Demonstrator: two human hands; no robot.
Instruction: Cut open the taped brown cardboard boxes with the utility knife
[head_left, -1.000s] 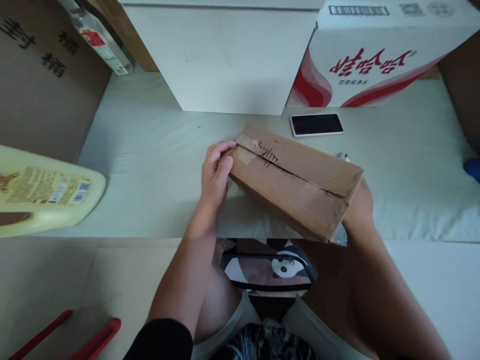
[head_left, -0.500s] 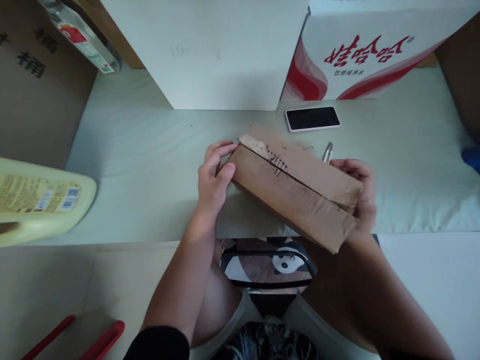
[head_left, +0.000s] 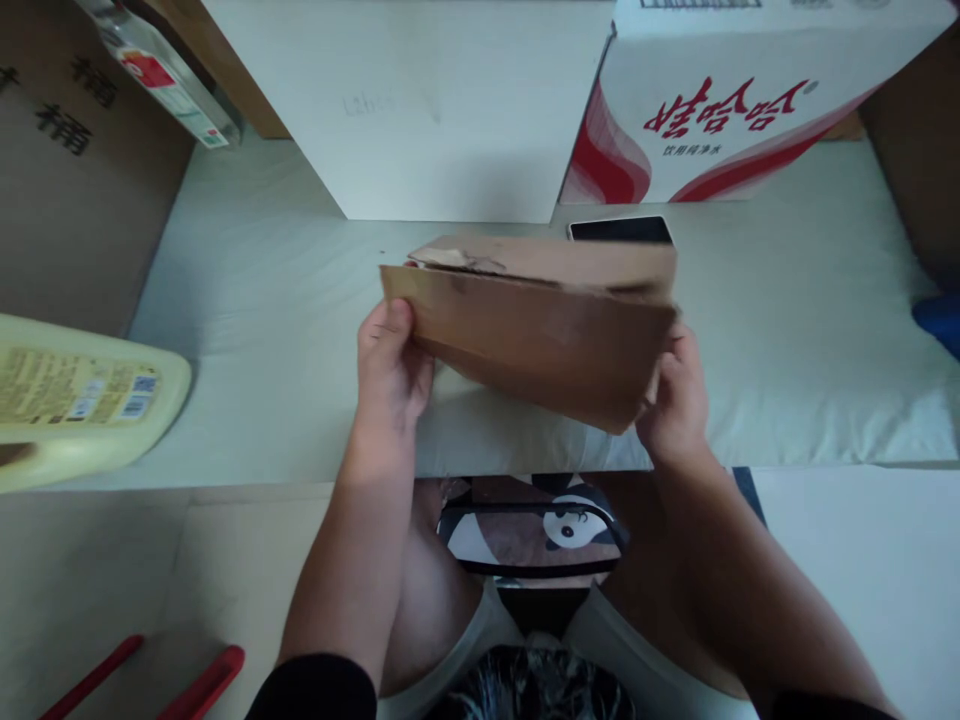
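A brown cardboard box [head_left: 532, 330] with a torn, slightly parted top seam is held up between both hands, tilted above the green cloth surface [head_left: 262, 330]. My left hand [head_left: 391, 355] grips its left end, thumb on the near side. At the right end my right hand [head_left: 677, 390] is closed round the box's edge, its fingertips partly hidden behind the cardboard. Just behind the box lies a phone [head_left: 622, 229] with a dark screen, its near edge covered by the box.
Behind stand a white box [head_left: 442, 110] and a white-and-red carton [head_left: 720, 125]. On the left are a pale yellow jug [head_left: 90, 400], a clear bottle [head_left: 161, 75] and a large brown carton [head_left: 75, 190]. Red bars [head_left: 202, 685] show at lower left, a blue object [head_left: 939, 322] at far right.
Both hands have swung the cardboard box to lie more level and turned its near side toward me. It has shifted left and up, and now hides a small metallic item and part of the phone.
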